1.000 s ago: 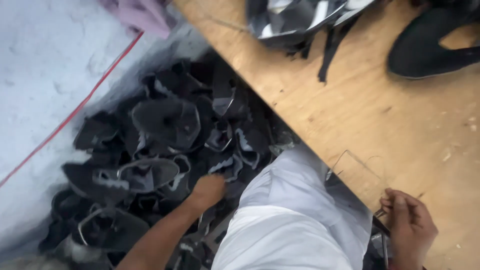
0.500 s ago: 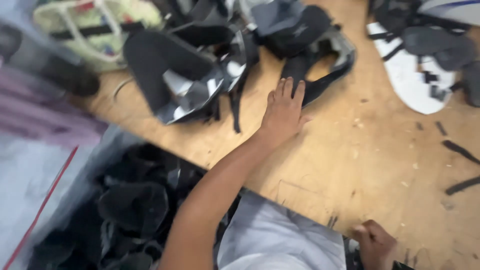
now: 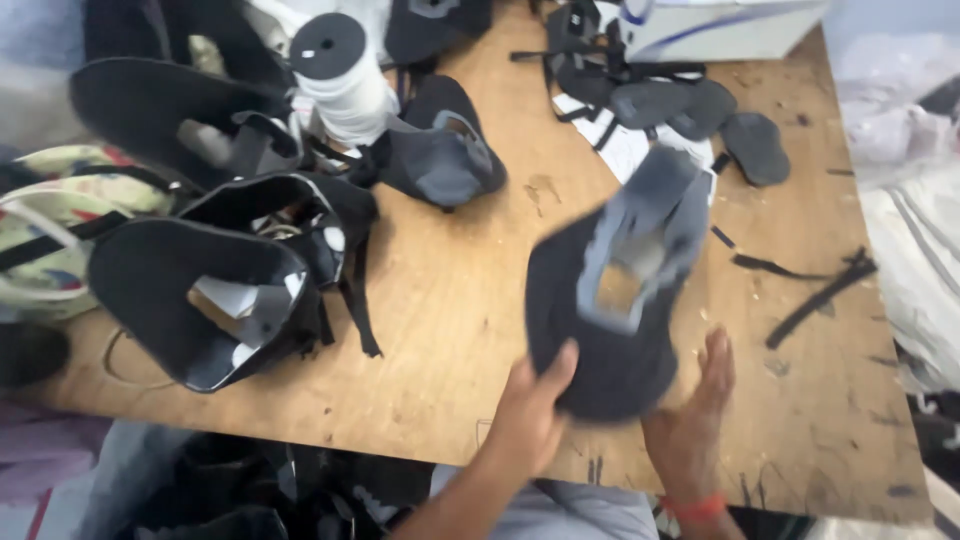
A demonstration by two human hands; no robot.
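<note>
Plywood bench (image 3: 450,300) fills the view, w/ a heap of black shoe uppers (image 3: 220,270) at 9 o'clock and a white thread spool (image 3: 345,75) at 11. Black-and-grey shoe upper (image 3: 620,290), blurred, is lifted over the bench approx. centre-right. Left hand (image 3: 530,415), at 6, has its grip clamped on the upper's lower edge; right hand (image 3: 695,420), at 5, fingers spread apart, touches its right side.

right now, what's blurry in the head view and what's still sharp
Head view: the dark shoe upper in mid-frame is smeared by motion blur, and the left hand and right hand at its lower edge are soft too. The white spool and the black pieces on the wooden table read clearer; light is even, no glare.
</note>
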